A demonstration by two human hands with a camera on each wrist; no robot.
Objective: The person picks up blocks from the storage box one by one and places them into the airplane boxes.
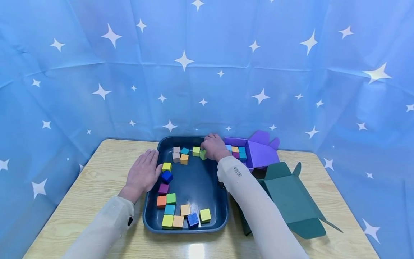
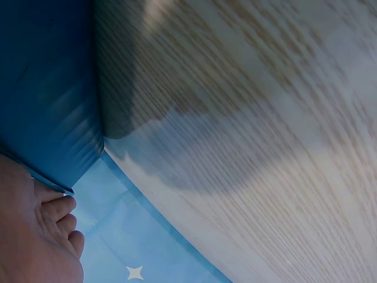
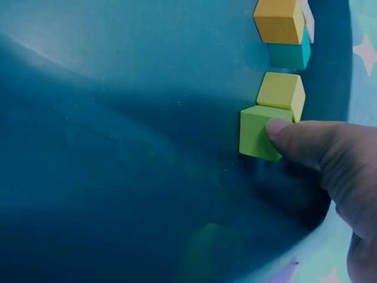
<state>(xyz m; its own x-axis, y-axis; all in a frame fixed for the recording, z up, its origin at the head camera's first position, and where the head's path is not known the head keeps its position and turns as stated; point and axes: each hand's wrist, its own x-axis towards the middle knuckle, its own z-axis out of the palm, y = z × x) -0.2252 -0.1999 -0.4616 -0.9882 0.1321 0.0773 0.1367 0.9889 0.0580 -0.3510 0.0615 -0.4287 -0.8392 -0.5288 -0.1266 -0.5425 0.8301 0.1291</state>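
Note:
In the head view, my right hand (image 1: 215, 146) reaches over the far right corner of the dark blue tray (image 1: 198, 183). Its thumb presses a light green block (image 3: 258, 132) in the right wrist view, with the other fingers hidden behind the block. A yellow-green block (image 3: 281, 93) sits right up against that one. Along the tray's left rim, my left hand (image 1: 144, 172) rests with its fingers straight and holds no block. Close to its thumb are a yellow block (image 1: 166, 167) and a dark blue block (image 1: 166, 177) inside the tray.
More coloured blocks line the tray's left and near sides, such as a purple block (image 1: 163, 189). Right of the tray stands an open purple box (image 1: 263, 153) holding several blocks. An open dark green box (image 1: 292, 198) lies nearer, partly under my right forearm, on the wooden table (image 1: 97, 187).

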